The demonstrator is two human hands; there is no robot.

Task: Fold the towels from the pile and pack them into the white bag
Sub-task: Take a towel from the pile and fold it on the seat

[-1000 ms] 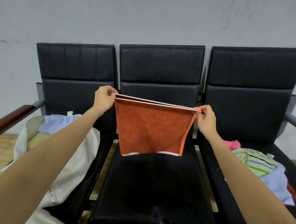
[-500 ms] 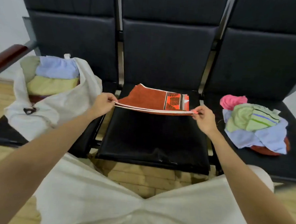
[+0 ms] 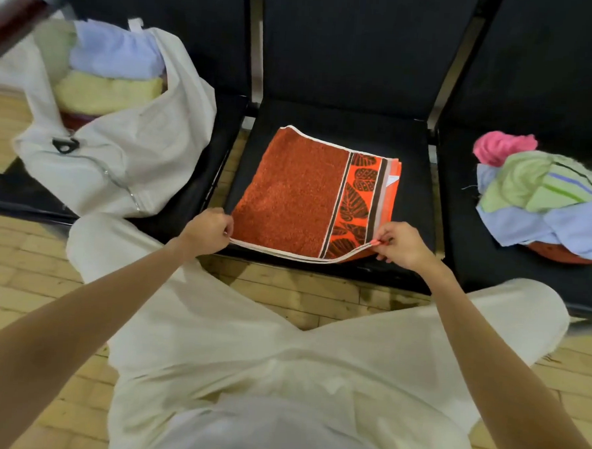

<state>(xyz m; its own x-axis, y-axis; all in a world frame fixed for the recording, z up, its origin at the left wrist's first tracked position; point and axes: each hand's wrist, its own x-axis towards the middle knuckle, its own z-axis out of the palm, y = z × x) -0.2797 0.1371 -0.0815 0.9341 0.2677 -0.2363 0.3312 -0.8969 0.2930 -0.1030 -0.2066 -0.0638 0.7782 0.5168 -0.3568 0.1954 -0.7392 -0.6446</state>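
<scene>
An orange towel (image 3: 299,193) with a black leaf border lies folded flat on the middle black seat (image 3: 417,182). My left hand (image 3: 209,230) pinches its near left corner and my right hand (image 3: 398,245) pinches its near right corner, both at the seat's front edge. The white bag (image 3: 119,160) sits open on the left seat, with a folded blue towel (image 3: 115,55) and a folded yellow towel (image 3: 106,90) showing inside. On the right seat lies the pile of towels (image 3: 543,199), a loose heap of pink, green striped and light blue cloth.
Three black chairs stand side by side with metal posts between their backs. A wooden armrest (image 3: 14,17) is at the far left. My legs in white trousers (image 3: 281,343) are just in front of the seats, over a wooden floor (image 3: 21,278).
The towel hung in the air between my hands, then came down and now lies flat on the middle seat. My view has tilted downward and closer to the seat.
</scene>
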